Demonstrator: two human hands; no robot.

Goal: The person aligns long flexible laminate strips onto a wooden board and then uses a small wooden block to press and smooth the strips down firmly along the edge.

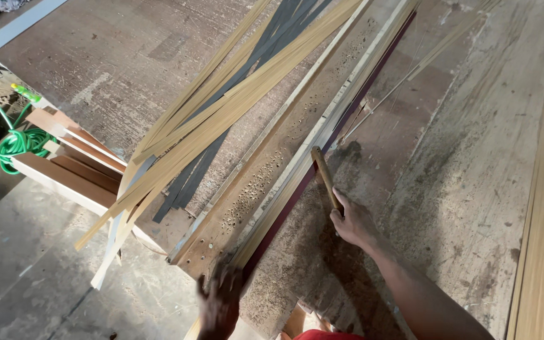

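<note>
Sawdust covers the bench (473, 157). My right hand (351, 221), centre frame, grips a wooden handle (325, 176) laid against the long dark-edged strip (297, 189). My left hand (220, 305), blurred at bottom, seems closed on that strip's near end.

Strip bundle (221, 107) on workbench (461, 189), left of rail (297, 170).

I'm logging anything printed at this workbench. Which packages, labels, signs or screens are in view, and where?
None in view: no package, label, sign or screen.
Nearest candidate: a small yellow-green object at the far left by the green hose; too small to tell what it is.
</note>
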